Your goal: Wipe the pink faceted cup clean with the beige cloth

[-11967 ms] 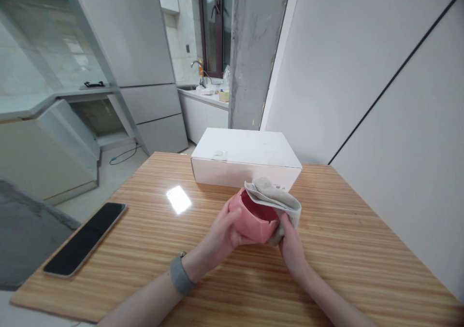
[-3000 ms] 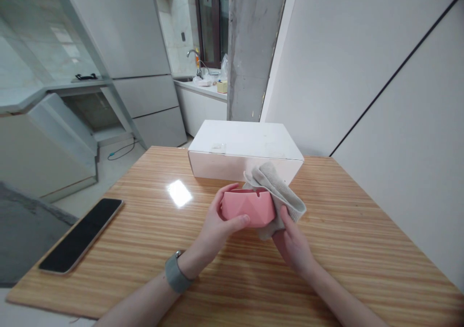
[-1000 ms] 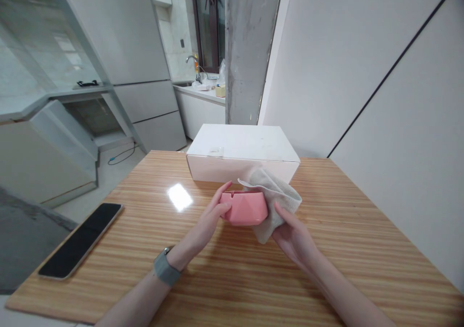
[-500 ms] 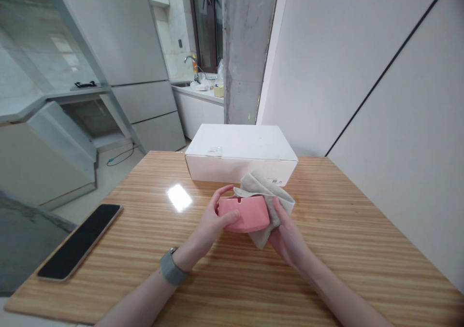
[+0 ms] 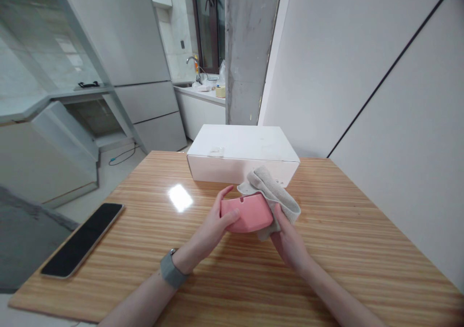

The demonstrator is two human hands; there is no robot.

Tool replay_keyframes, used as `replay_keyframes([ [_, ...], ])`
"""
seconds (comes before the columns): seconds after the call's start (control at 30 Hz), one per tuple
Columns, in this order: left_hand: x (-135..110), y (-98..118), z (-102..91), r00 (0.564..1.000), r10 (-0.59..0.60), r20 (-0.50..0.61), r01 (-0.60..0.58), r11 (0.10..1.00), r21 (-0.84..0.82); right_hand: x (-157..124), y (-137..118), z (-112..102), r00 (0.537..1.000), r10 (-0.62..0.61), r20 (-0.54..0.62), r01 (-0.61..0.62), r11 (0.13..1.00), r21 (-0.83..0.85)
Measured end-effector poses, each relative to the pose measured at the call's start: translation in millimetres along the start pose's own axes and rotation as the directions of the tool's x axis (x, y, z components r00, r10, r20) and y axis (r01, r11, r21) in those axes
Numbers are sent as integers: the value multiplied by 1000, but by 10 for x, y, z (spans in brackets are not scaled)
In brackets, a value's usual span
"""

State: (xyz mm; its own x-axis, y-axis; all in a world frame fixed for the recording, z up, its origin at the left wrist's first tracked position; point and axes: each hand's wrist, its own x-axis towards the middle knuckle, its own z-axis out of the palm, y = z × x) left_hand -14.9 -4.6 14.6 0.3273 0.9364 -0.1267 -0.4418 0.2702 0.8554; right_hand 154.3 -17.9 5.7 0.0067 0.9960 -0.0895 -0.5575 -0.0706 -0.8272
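Note:
A pink ashtray (image 5: 250, 215), angular with a small notch in its rim, is tilted above the table. My left hand (image 5: 217, 217) is closed on its left side, thumb across the front wall and fingers behind. A folded light grey cloth (image 5: 273, 191) lies against the ashtray's right side and back rim. My right hand (image 5: 288, 235) is closed on that cloth, its thumb in front near the ashtray's right end. The ashtray's inside and most of my right fingers are hidden.
A white cardboard box (image 5: 242, 170) stands behind my hands on the wood-grain table (image 5: 348, 240). A dark-screened phone (image 5: 83, 240) lies at the table's left edge. A white wall rises on the right; kitchen cabinets and a sink (image 5: 184, 84) are farther back.
The cloth has shifted slightly up and right, and its lower corner under the ashtray has drawn up. The ashtray's right end has turned a little. Both hands keep their grip.

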Motion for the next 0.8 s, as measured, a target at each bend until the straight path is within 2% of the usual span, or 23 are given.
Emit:
replay_keyframes([
  [0.1,4,36,0,995,-63,77,76,982,-175,26,-93,64,997,41,-65,-36,996,85],
  [0.17,15,51,-8,992,-67,109,90,972,-216,46,-138,66,992,81,-96,-69,990,121],
  [0.27,24,60,-13,989,-51,136,74,984,-164,58,-172,46,989,125,-81,-112,983,147],
  [0.4,4,57,35,979,7,202,15,994,-107,36,-159,58,994,108,-32,-102,984,149],
  [0.57,-25,23,90,966,2,258,45,983,-178,1,-112,103,993,115,-13,-112,983,145],
  [0.67,-3,-8,60,973,6,230,42,979,-200,-13,-110,116,994,106,-22,-103,987,123],
  [0.8,43,-42,-9,997,67,37,-65,996,-60,-35,-120,124,994,96,-56,-90,990,106],
])
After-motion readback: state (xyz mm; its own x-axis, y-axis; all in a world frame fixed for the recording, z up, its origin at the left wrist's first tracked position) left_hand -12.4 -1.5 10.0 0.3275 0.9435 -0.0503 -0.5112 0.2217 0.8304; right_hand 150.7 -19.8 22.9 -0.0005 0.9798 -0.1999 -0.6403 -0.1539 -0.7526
